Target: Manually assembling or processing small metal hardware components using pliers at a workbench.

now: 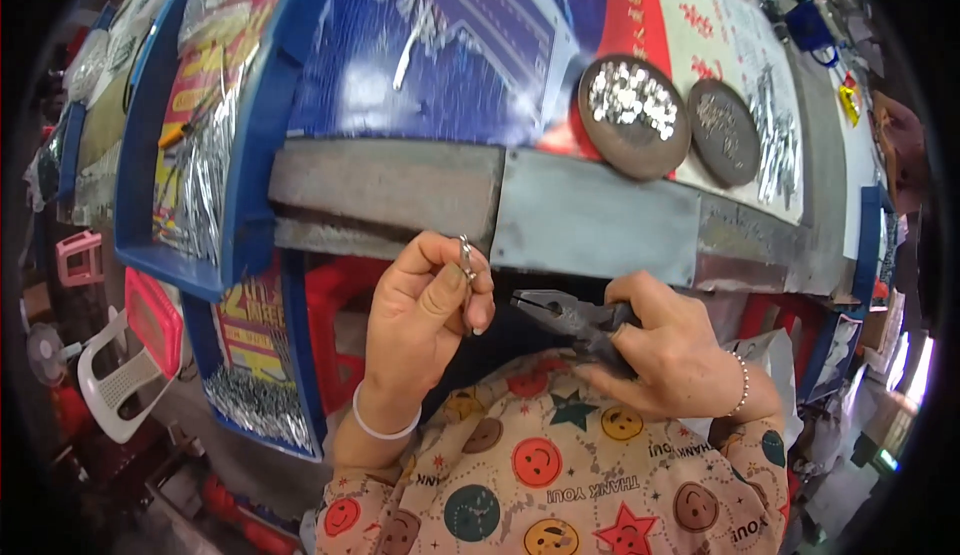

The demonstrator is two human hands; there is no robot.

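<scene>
Between the thumb and fingers of my left hand [410,305] is a small shiny silver metal piece [466,258], held upright. It resembles a short length of chain, but its exact kind is too small to make out. My right hand [670,350] is wrapped around the handles of dark pliers [560,312]. Their jaws point left toward my left hand, a short gap away from the metal piece. Both hands are in front of the table's metal edge [600,220], above my lap.
A brown round dish [640,160] of shiny silver bits stands beside a smaller dark dish [735,160] of small parts. Silver strips [775,140] lie to their right. Left, a blue tray [245,165] holds long silver strips; a lower blue tray [312,395] holds more metal pieces.
</scene>
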